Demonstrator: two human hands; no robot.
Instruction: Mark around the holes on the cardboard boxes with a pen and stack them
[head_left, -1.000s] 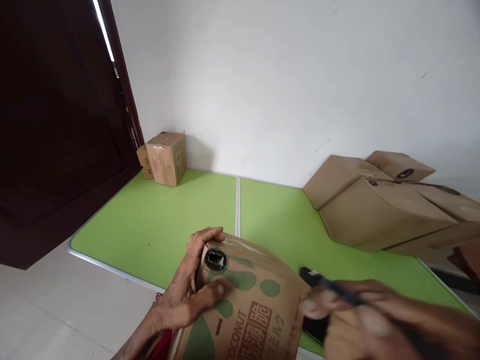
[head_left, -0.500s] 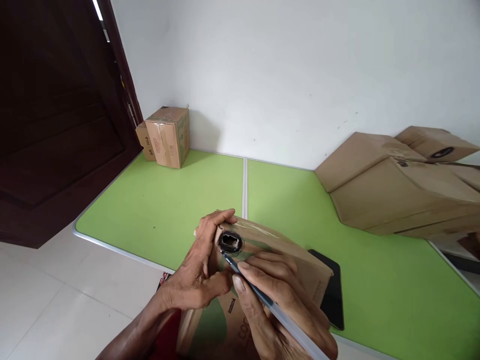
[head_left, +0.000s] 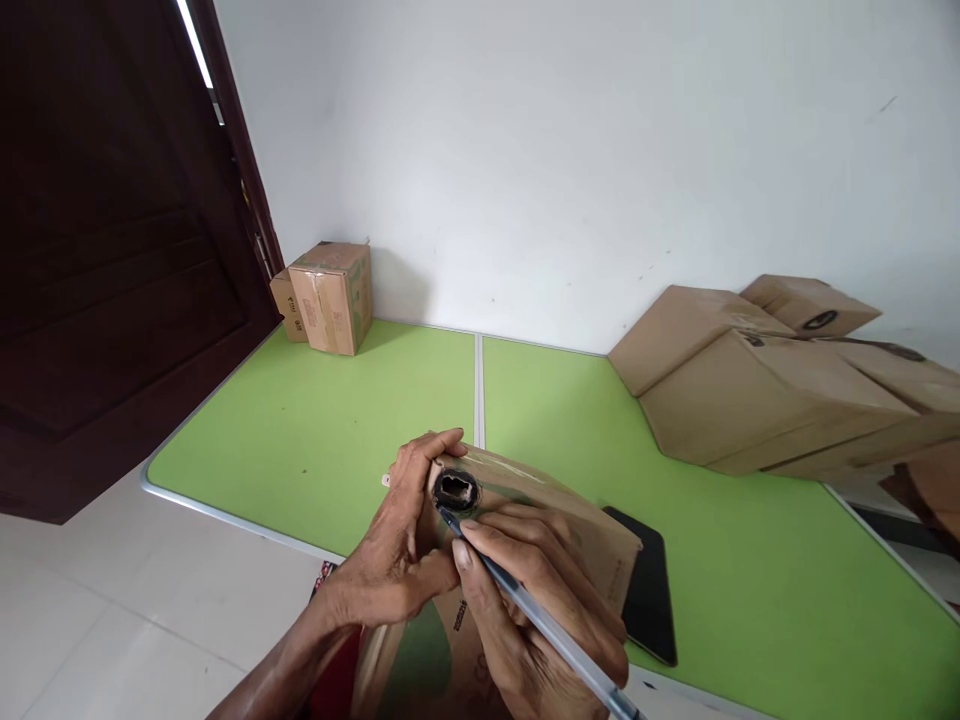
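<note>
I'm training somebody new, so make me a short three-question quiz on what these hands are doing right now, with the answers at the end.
1. Multiple choice: what does the right hand hold?
a) a knife
b) a pen
c) a roll of tape

2. True or false: the flat black device lies on the green table.

3. Fill in the missing word: the left hand grips the box beside a black-rimmed ____, and the pen's tip is close to that rim.

Key: 1. b; 2. true; 3. hole.
</note>
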